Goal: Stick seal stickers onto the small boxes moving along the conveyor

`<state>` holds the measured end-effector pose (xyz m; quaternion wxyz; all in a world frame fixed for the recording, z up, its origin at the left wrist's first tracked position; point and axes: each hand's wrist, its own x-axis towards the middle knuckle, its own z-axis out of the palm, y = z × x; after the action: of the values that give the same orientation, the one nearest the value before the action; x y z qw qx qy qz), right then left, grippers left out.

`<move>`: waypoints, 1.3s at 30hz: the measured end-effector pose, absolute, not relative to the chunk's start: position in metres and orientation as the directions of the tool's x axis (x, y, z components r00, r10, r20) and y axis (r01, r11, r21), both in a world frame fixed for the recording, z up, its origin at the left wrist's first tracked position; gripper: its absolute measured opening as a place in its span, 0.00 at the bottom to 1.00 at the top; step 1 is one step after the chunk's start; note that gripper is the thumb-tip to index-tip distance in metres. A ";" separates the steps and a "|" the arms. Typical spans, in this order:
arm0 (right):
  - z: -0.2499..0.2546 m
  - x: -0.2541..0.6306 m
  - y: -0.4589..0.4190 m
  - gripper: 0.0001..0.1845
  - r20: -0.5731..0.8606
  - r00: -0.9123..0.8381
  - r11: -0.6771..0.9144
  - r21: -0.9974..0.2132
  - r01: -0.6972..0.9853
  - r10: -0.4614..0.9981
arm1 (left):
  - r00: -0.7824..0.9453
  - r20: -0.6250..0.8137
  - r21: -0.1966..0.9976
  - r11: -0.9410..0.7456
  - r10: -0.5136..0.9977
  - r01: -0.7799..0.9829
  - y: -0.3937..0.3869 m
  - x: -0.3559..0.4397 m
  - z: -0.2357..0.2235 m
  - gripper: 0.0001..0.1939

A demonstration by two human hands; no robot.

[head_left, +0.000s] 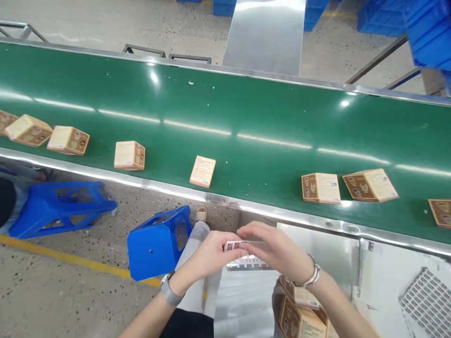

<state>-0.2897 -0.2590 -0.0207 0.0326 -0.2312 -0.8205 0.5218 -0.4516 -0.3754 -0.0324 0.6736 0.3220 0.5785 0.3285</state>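
Observation:
A small sheet of printed stickers (251,264) is held in front of my body, below the belt's near edge. My left hand (214,253) pinches its left end between thumb and fingers. From the other side my right hand (280,249) closes over the upper edge, thumb on the printed face and fingers behind. The fingertips of both hands nearly meet at the sheet's upper left; whether a single sticker is between them is too small to tell. Under my right forearm, several brown and cream cartons (299,319) are partly hidden.
A green conveyor belt (260,112) runs across the view, carrying several spaced brown and cream boxes (203,172). More sticker sheets (428,300) lie at the lower right. A blue stool (151,251) stands at left, with another person's stool (63,206) farther left. Blue crates (428,33) stand beyond.

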 end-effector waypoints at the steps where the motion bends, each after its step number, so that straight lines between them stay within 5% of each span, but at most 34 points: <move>1: -0.018 -0.295 -0.269 0.08 -0.173 -0.872 0.329 -0.878 0.348 0.458 | 0.132 -0.560 0.817 0.572 0.818 -0.077 -0.374 -0.457 -0.029 0.14; 7: -0.010 -0.309 -0.278 0.08 -0.070 -0.793 0.359 -0.865 0.350 0.605 | 0.154 -0.560 0.805 0.578 0.814 -0.132 -0.370 -0.485 -0.018 0.21; 13: -0.012 -0.324 -0.294 0.11 0.170 -0.750 0.637 -0.663 0.393 0.639 | 0.114 -0.605 0.793 0.610 0.788 -0.011 -0.367 -0.495 -0.021 0.21; 17: -0.020 -0.329 -0.305 0.12 0.225 -0.703 0.659 -0.613 0.436 0.674 | 0.104 -0.621 0.781 0.624 0.777 0.006 -0.365 -0.494 -0.027 0.21; 20: -0.026 -0.328 -0.308 0.09 0.154 -0.637 0.522 -0.729 0.443 0.755 | 0.054 -0.633 0.774 0.633 0.772 0.020 -0.363 -0.496 -0.034 0.21; 23: -0.037 -0.326 -0.301 0.06 -0.051 -0.476 0.210 -0.852 0.479 0.878 | -0.018 -0.629 0.764 0.622 0.777 0.172 -0.361 -0.506 -0.042 0.18; 28: -0.077 -0.343 -0.265 0.18 -0.439 -0.102 -0.394 -0.869 0.300 0.892 | 0.175 -0.292 0.823 0.154 0.940 0.547 -0.357 -0.522 -0.056 0.11; 32: -0.107 -0.362 -0.244 0.26 -0.515 -0.052 -0.489 -0.837 0.246 0.855 | 0.398 -0.203 0.719 -0.139 0.895 0.681 -0.345 -0.518 -0.074 0.12; 39: -0.110 -0.355 -0.235 0.25 -0.530 -0.035 -0.496 -0.813 0.303 0.847 | 0.441 -0.286 0.738 -0.098 0.851 0.667 -0.326 -0.502 -0.088 0.13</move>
<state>-0.3546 -0.2348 -0.1100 0.2393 -0.6522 -0.4410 0.5682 -0.5021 -0.3259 -0.0877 0.4277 0.7332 0.5177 0.1072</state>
